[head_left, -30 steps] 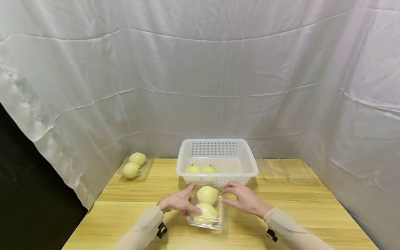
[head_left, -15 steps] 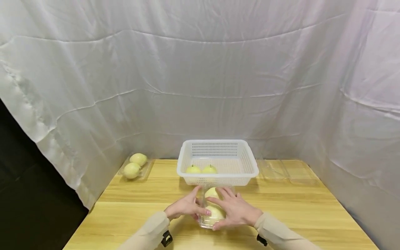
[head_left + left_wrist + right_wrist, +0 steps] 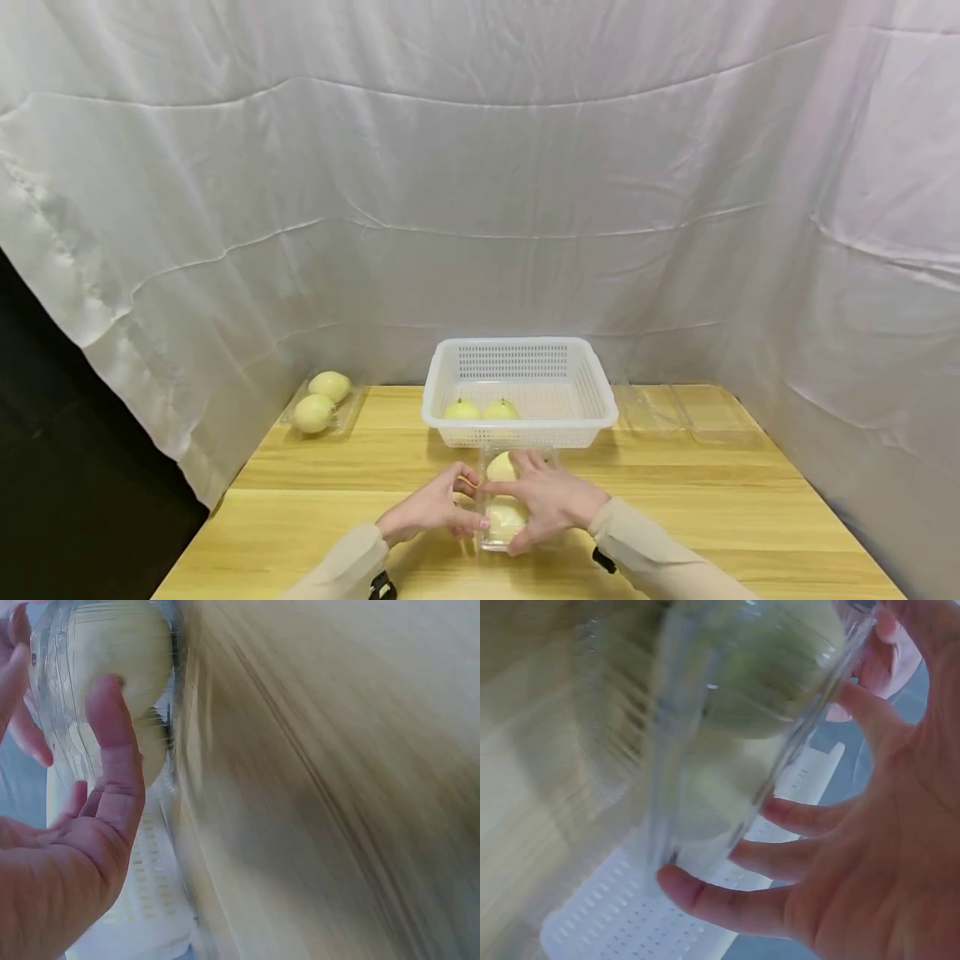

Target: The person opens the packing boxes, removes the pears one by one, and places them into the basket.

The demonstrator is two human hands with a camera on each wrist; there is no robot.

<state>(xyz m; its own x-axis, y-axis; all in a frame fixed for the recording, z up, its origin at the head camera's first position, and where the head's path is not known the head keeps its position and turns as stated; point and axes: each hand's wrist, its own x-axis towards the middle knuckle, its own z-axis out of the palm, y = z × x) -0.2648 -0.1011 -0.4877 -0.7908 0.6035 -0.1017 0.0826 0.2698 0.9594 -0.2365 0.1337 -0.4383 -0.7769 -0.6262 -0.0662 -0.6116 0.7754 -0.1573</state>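
Note:
A clear plastic clamshell box [image 3: 495, 543] with two pale yellow pears [image 3: 506, 518] in it lies in front of the basket in the head view, its lid down over them. My right hand [image 3: 558, 502] spans the box from above and grips it, its fingertips along the lid's edges [image 3: 746, 825]. At the box's left side is my left hand [image 3: 431, 510], thumb tip right at the wall and fingers loosely bent. The left wrist view shows that thumb [image 3: 116, 750] overlapping the box over a pear [image 3: 124, 656].
A white slotted basket [image 3: 517, 433] with two pears [image 3: 500, 409] stands just behind the box. Another clear box with two pears [image 3: 314, 413] sits at the table's back left. Clear plastic boxes [image 3: 716, 412] lie at the back right. Grey-white curtains [image 3: 517, 208] enclose the table.
My right hand has come from beside the box onto its top. The box has shifted slightly right and straightened. My left hand has loosened and drawn a little left of it.

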